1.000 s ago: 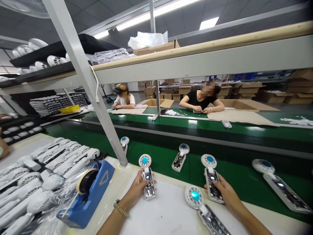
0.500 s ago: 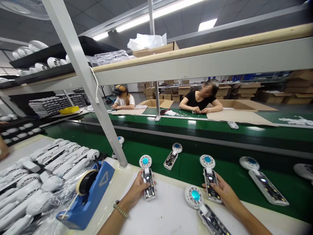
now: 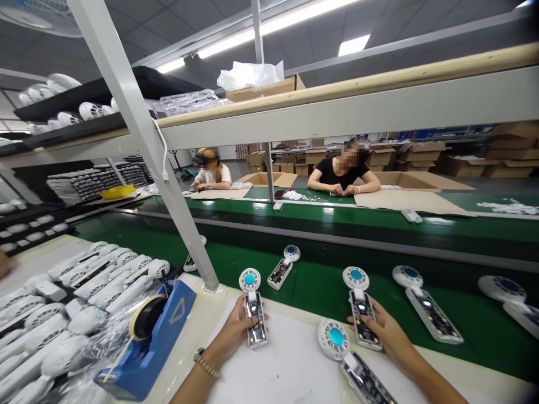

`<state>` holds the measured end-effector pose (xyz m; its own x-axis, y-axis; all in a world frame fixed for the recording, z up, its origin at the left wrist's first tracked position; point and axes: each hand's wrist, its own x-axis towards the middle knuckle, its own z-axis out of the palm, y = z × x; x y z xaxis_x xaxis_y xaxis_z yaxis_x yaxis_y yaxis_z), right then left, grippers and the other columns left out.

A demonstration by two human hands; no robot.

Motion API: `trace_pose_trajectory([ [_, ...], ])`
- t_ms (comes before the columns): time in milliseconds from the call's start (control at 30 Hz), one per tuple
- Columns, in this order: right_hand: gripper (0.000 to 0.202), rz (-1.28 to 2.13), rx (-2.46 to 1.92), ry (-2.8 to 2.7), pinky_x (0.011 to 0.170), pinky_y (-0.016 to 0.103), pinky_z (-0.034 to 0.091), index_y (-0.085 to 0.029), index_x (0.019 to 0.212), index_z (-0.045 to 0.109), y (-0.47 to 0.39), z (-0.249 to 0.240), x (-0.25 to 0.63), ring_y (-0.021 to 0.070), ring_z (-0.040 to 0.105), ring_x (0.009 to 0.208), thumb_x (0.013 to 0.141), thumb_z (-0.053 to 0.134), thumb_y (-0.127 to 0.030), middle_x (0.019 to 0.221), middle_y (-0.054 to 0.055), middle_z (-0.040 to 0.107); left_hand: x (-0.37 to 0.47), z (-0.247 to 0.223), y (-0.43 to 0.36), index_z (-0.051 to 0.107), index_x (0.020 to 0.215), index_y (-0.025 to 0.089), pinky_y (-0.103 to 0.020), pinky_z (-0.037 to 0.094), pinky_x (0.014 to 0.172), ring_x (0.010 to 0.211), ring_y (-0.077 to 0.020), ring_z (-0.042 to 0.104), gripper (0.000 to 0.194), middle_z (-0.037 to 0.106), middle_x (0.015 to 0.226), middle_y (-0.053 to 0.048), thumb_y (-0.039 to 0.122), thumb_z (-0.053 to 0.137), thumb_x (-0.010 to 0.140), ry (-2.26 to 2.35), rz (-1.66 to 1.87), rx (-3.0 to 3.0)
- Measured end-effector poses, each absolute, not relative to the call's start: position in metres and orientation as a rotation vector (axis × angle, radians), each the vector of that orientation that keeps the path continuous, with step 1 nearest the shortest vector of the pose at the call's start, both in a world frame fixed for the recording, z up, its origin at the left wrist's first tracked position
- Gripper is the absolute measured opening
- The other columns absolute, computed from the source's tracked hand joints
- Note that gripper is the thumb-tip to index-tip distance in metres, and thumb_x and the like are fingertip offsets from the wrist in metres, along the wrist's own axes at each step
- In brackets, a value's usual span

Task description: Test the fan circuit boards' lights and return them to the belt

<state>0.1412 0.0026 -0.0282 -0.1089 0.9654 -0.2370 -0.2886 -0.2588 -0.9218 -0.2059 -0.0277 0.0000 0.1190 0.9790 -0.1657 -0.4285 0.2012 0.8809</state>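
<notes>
My left hand [image 3: 238,325] is closed around the body of a small handheld fan [image 3: 256,331], its round blue-centred head pointing away from me and its circuit board uncovered. In my right hand [image 3: 385,325] is a similar handheld fan [image 3: 364,325], the thumb resting on its board. A small light glows on both boards. Between my hands, nearer me, another open-bodied fan [image 3: 334,339] lies on the white work surface [image 3: 290,365], partly cut off by the bottom edge.
More fans [image 3: 433,311] lie on the green conveyor belt [image 3: 236,252]. At left stand a blue tape dispenser [image 3: 147,348] and rows of white fans [image 3: 84,280]. A grey post [image 3: 168,196] rises before me. Two people [image 3: 345,174] sit across the belt.
The fans on the near belt have shifted left, while small white pieces on the far belt have moved right. Both hands hold their fans in nearly the same place.
</notes>
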Motion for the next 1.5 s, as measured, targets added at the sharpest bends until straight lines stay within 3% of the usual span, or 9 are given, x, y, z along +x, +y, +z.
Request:
trace_pose_trajectory([
  [233, 0.1, 1.576, -1.123, -0.913, 0.073, 0.039, 0.05, -0.017, 0.137, 0.008, 0.003, -0.028, 0.142, 0.0271, 0.064, 0.082, 0.063, 0.068, -0.048, 0.088, 0.012, 0.069, -0.207, -0.002, -0.027, 0.035, 0.109, 0.026, -0.046, 0.051, 0.074, 0.101, -0.0313, 0.054, 0.06, 0.051, 0.109, -0.008, 0.011, 0.071, 0.063, 0.884, 1.186, 0.816],
  [600, 0.095, 1.51, -1.076, -0.875, 0.069, 0.038, 0.05, -0.02, 0.133, 0.019, -0.002, -0.024, 0.14, 0.0281, 0.065, 0.077, 0.058, 0.071, -0.045, 0.083, 0.009, 0.069, -0.207, -0.001, -0.029, 0.035, 0.118, 0.028, -0.042, 0.047, 0.081, 0.096, -0.0263, 0.056, 0.07, 0.052, 0.11, -0.007, 0.015, 0.074, 0.061, 0.836, 1.193, 0.829],
  [733, 0.059, 1.599, -1.043, -0.81, 0.061, 0.036, 0.051, -0.019, 0.113, 0.047, -0.001, -0.005, 0.149, 0.0266, 0.065, 0.068, 0.07, 0.051, -0.059, 0.076, 0.008, 0.068, -0.202, 0.006, -0.018, 0.046, 0.106, 0.019, -0.034, 0.049, 0.073, 0.083, -0.0214, 0.06, 0.048, 0.059, 0.093, -0.007, 0.049, 0.061, 0.072, 0.839, 1.181, 0.737],
  [833, 0.062, 1.624, -1.002, -0.807, 0.055, 0.034, 0.051, -0.016, 0.086, 0.06, 0.005, 0.015, 0.159, 0.0233, 0.063, 0.058, 0.075, 0.03, -0.069, 0.065, 0.008, 0.066, -0.189, 0.016, 0.005, 0.053, 0.081, 0.013, -0.031, 0.048, 0.058, 0.063, -0.0191, 0.059, 0.063, 0.06, 0.07, -0.008, 0.072, 0.035, 0.072, 1.008, 1.134, 0.765],
  [933, 0.063, 1.524, -1.099, -0.86, 0.053, 0.033, 0.05, -0.015, 0.075, 0.061, 0.018, 0.027, 0.172, 0.0234, 0.062, 0.055, 0.074, 0.032, -0.07, 0.059, 0.009, 0.065, -0.169, 0.026, 0.038, 0.051, 0.066, 0.013, -0.028, 0.044, 0.049, 0.048, -0.0163, 0.054, 0.068, 0.054, 0.054, -0.006, 0.077, 0.029, 0.068, 1.209, 1.077, 0.937],
  [1067, 0.054, 1.16, -1.457, -1.111, 0.053, 0.034, 0.049, -0.014, 0.071, 0.063, 0.045, 0.026, 0.198, 0.0263, 0.063, 0.06, 0.074, 0.039, -0.063, 0.059, 0.011, 0.066, -0.146, 0.03, 0.082, 0.053, 0.071, 0.012, -0.028, 0.042, 0.056, 0.058, -0.0179, 0.055, 0.057, 0.056, 0.059, -0.005, 0.069, 0.045, 0.068, 1.303, 1.129, 1.104],
  [1233, 0.036, 0.734, -1.737, -1.266, 0.058, 0.037, 0.048, -0.016, 0.061, 0.06, 0.068, 0.007, 0.241, 0.0295, 0.062, 0.065, 0.068, 0.052, -0.051, 0.059, 0.01, 0.066, -0.15, 0.031, 0.092, 0.056, 0.081, 0.013, -0.029, 0.038, 0.073, 0.082, -0.0231, 0.053, 0.035, 0.058, 0.079, -0.007, 0.036, 0.068, 0.057, 1.504, 1.169, 1.349],
  [1333, 0.028, 0.593, -1.797, -1.328, 0.069, 0.04, 0.048, -0.017, 0.074, 0.061, 0.069, -0.008, 0.261, 0.0319, 0.062, 0.077, 0.063, 0.056, -0.043, 0.078, 0.013, 0.068, -0.164, 0.032, 0.058, 0.06, 0.074, 0.016, -0.029, 0.036, 0.074, 0.08, -0.0216, 0.052, 0.023, 0.058, 0.079, -0.004, 0.025, 0.067, 0.054, 1.548, 1.093, 1.512],
  [1500, 0.052, 0.339, -1.841, -1.438, 0.094, 0.052, 0.032, -0.008, 0.108, 0.05, 0.048, -0.016, 0.258, 0.0398, 0.041, 0.115, 0.065, 0.051, -0.037, 0.119, 0.022, 0.05, -0.172, 0.024, -0.045, 0.063, 0.06, 0.018, -0.028, 0.038, 0.066, 0.067, -0.0191, 0.051, 0.004, 0.058, 0.067, -0.003, 0.021, 0.061, 0.06, 1.536, 0.823, 1.641],
])
